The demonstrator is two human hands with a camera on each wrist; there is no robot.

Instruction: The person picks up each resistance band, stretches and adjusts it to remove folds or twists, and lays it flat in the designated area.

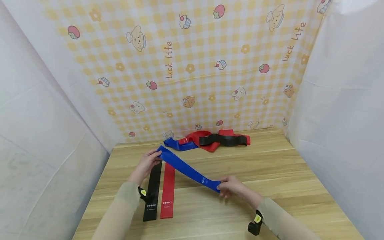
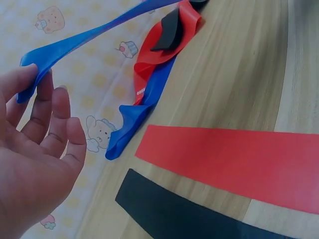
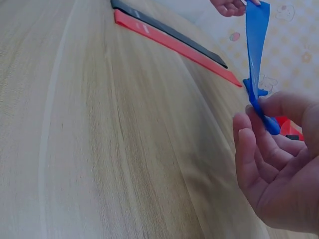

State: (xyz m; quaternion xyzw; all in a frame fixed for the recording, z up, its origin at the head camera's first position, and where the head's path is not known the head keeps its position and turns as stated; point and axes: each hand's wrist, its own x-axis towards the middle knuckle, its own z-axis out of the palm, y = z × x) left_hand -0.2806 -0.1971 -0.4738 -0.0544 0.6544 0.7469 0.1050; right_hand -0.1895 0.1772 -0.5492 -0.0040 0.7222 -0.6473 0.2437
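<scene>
A blue resistance band (image 1: pixel 188 169) is stretched out flat between both hands, above the table. My left hand (image 1: pixel 149 161) pinches its far left end between thumb and fingers, and my right hand (image 1: pixel 232 187) pinches the nearer right end, which carries white print. In the right wrist view the band (image 3: pixel 256 40) slopes away from the right hand (image 3: pixel 284 159) toward the left one. Below the left hand, a black band (image 1: pixel 153 190) and a red band (image 1: pixel 168 193) lie flat side by side, printed ends toward me.
At the back of the wooden table (image 1: pixel 270 173) lies a loose heap: another blue band (image 1: pixel 189 146), red bands (image 1: pixel 212 147) and a black band (image 1: pixel 229 140). A checked cloth (image 1: pixel 192 76) hangs behind, with white sheets on both sides.
</scene>
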